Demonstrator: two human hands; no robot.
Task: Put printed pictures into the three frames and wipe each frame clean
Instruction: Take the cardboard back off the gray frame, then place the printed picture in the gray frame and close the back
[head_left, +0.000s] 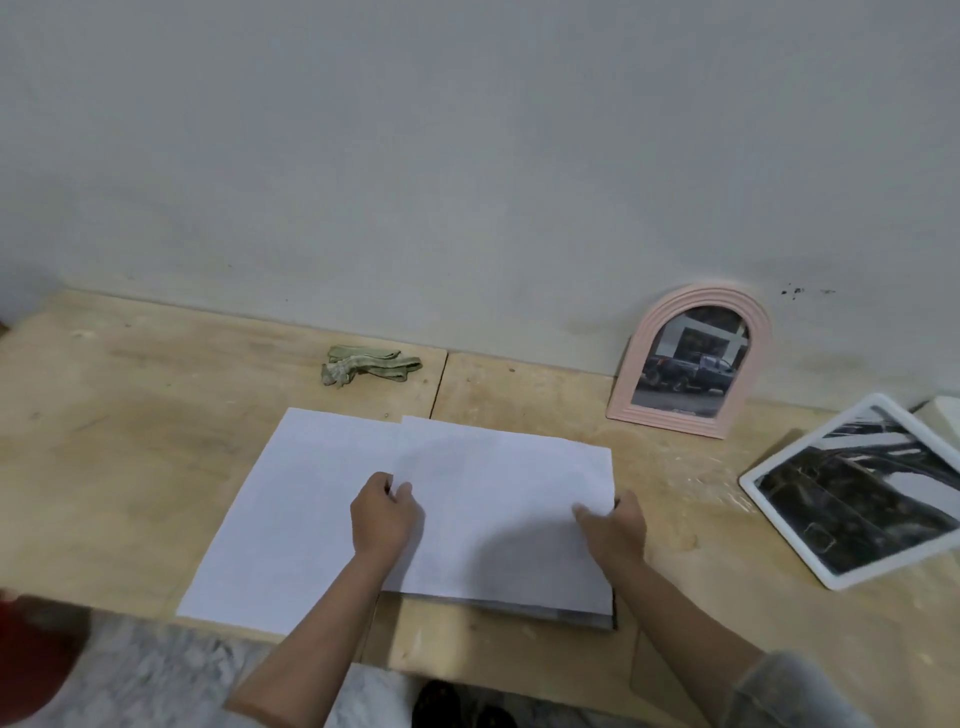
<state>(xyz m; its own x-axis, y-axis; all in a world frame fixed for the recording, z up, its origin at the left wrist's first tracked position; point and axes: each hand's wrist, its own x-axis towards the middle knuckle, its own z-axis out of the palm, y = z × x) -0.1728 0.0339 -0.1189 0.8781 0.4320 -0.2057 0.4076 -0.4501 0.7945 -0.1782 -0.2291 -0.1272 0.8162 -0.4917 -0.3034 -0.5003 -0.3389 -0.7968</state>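
pinching the upper sheet of paper (498, 499) at its 2 side edges, the left hand (382, 519) and right hand (615, 530) hold it over a dark frame (597, 616) at lower centre of the bench (130, 441). a second sheet (291, 519) lies left; pink arched frame (691, 358) stands right, white frame (852, 493) far right, cloth (363, 364) above.

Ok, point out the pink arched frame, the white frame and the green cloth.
pink arched frame (655, 332): head view, upper left rim.
white frame (789, 540): head view, lower left border.
green cloth (363, 364): head view, middle of the bundle.
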